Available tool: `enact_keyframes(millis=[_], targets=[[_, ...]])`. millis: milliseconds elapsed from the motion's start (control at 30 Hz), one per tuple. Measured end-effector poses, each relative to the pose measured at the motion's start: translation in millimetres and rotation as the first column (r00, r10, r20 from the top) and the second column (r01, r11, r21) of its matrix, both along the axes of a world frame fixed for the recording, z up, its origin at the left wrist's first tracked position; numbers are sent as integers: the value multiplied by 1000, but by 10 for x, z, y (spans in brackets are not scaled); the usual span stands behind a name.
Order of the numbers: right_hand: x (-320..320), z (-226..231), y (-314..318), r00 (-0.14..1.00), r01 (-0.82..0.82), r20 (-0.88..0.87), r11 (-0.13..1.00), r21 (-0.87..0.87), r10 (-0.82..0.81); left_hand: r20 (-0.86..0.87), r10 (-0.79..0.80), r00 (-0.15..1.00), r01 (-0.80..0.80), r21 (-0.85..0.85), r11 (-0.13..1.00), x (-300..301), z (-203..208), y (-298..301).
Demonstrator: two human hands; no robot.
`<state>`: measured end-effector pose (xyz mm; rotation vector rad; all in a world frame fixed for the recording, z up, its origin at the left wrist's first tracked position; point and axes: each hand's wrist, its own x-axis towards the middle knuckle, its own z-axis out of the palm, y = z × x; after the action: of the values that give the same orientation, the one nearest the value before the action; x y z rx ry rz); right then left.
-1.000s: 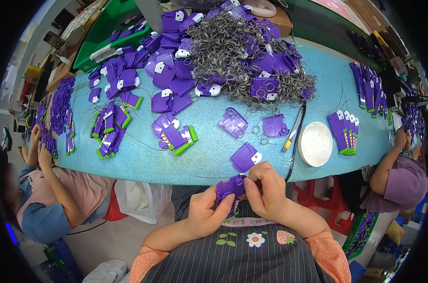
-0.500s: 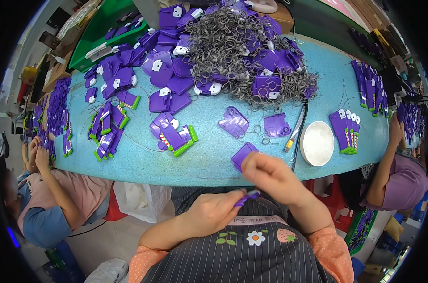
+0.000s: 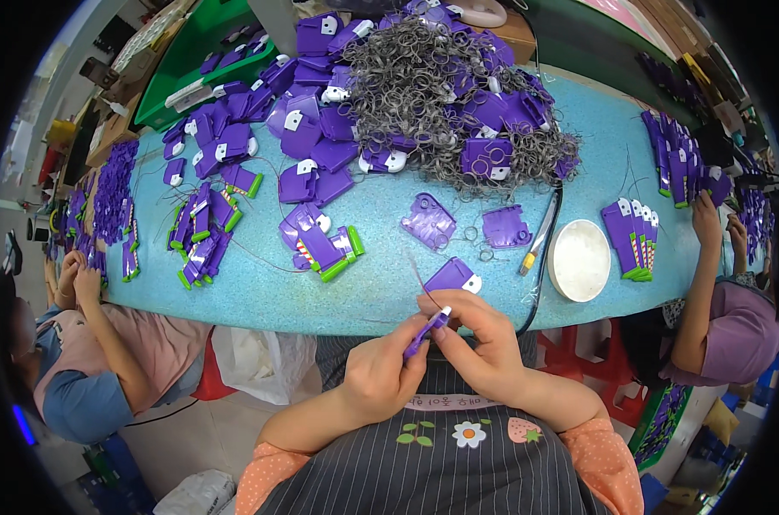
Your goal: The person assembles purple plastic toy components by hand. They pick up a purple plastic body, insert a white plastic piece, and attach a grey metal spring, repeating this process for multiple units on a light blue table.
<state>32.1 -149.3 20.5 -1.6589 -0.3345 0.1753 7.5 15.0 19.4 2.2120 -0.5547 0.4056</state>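
Note:
My left hand (image 3: 377, 371) pinches a small purple plastic piece (image 3: 417, 339) with a white end, held just off the table's near edge. Against that white end, the thumb and fingers of my right hand (image 3: 486, 343) close on the piece. A thin dark wire (image 3: 423, 280) sticks up from between my fingers; its lower end is hidden. Just beyond my right hand lies a flat purple part (image 3: 450, 276) with a white corner. Farther on are two translucent purple shells (image 3: 428, 222) and a few loose metal rings (image 3: 486, 255).
A heap of grey rings and wires (image 3: 407, 94) covers purple parts at the back. Purple pieces with green ends (image 3: 329, 253) lie left. A yellow-handled cutter (image 3: 537, 245) and white bowl (image 3: 578, 262) stand right, near a dark cable. Co-workers sit at both sides.
My right hand has come down and left onto the piece in my left hand, which has risen slightly. The purple part's white corner is now uncovered. The right co-worker's hand has shifted.

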Motion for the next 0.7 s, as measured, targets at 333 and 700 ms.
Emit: enact_keyframes(millis=[333, 700], targets=[[-18, -64, 97, 994, -7, -105, 999, -41, 2, -490, -141, 860, -204, -584, 786, -77, -194, -22], [308, -45, 141, 997, -57, -65, 971, -231, 43, -495, -411, 766, -259, -822, 507, 6, -277, 90]])
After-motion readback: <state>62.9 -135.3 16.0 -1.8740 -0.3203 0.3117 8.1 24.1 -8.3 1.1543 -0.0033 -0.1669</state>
